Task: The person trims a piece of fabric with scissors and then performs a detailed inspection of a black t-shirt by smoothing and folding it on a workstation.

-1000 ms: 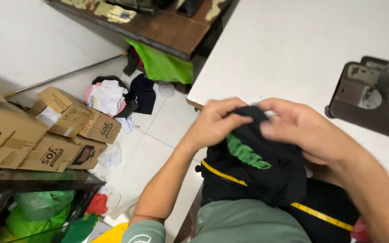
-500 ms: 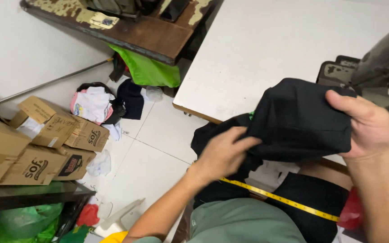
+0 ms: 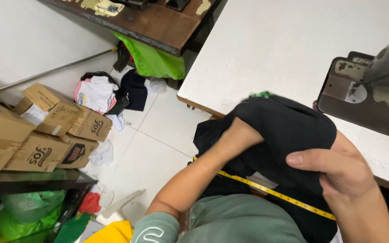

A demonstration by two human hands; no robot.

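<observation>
Cardboard boxes (image 3: pixel 46 130) stacked at left on floor, brown, dark printed marks on sides, one w/ a black label patch; flaps of the top one open. Below them green plastic bags (image 3: pixel 28 211) under a dark shelf edge. Heap of white, pink and black clothes (image 3: pixel 109 92) on the tiles near the wall, bright green cloth (image 3: pixel 154 63) hanging under a dark wooden bench (image 3: pixel 149 22), which has a small printed card on top (too small to tell more). White table (image 3: pixel 293 49) fills upper right; sewing machine (image 3: pixel 374 90) at its right edge, dark base, metal plate. Black garment (image 3: pixel 289 130) held up in front of the body, over table's near edge, a sliver of green showing at its top. Left hand (image 3: pixel 239 135) is pushed inside the garment, forearm angled up from lower left; hand hidden by cloth, so can't tell how far it's closed. Right hand (image 3: pixel 343 175) grips the garment's lower right from outside, thumb flat across the fabric, fingers curled under. Yellow tape measure (image 3: pixel 275 193) runs diagonally across the lap, over more black cloth. Vs half a sec ago: left hand was outside on the cloth below, now it's gone in; right hand has dropped from the garment's upper right to its lower edge.
</observation>
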